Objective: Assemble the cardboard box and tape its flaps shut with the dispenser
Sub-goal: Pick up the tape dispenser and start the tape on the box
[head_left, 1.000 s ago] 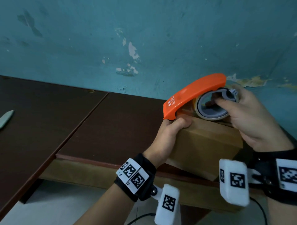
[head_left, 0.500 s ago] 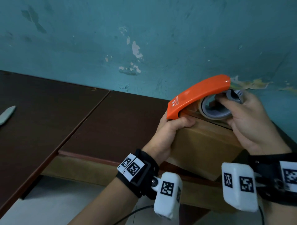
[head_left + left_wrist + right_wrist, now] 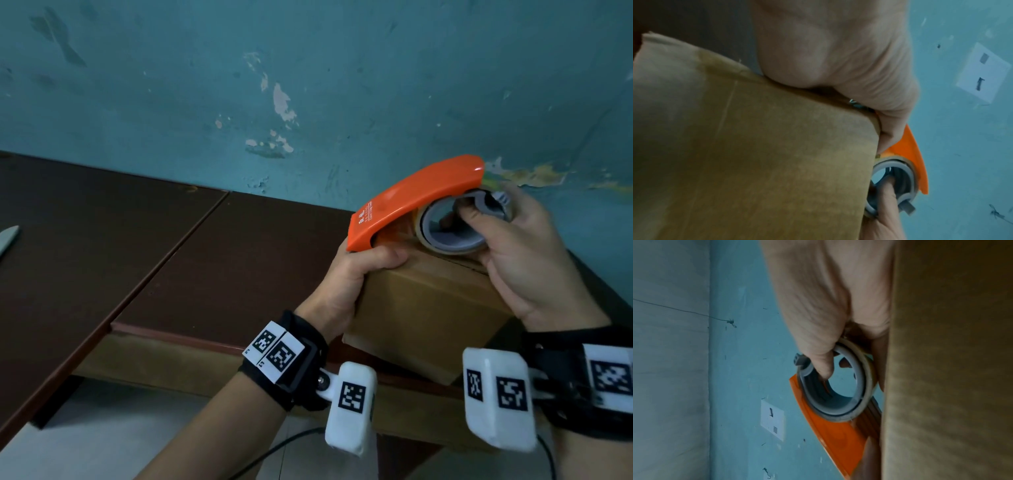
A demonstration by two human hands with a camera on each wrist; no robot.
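Note:
A brown cardboard box (image 3: 421,311) stands on the dark table's front edge at the right, flaps down. My left hand (image 3: 356,274) grips its top left corner, thumb curled over the top. On the box top rests the orange tape dispenser (image 3: 411,198) with its grey core and tape roll (image 3: 448,233). My right hand (image 3: 520,253) holds the dispenser, thumb hooked inside the grey ring. The left wrist view shows the box side (image 3: 766,154) and dispenser (image 3: 914,155). The right wrist view shows the thumb in the ring (image 3: 838,386) beside the box (image 3: 951,369).
Dark wooden table (image 3: 171,260) runs left, with a seam between two tops. A pale flat object (image 3: 8,236) lies at the far left edge. A peeling teal wall (image 3: 308,85) stands right behind the box. A cable (image 3: 274,452) hangs below my wrists.
The dispenser has slid a little to the right along the box top under my right hand. My left hand keeps its grip on the box corner.

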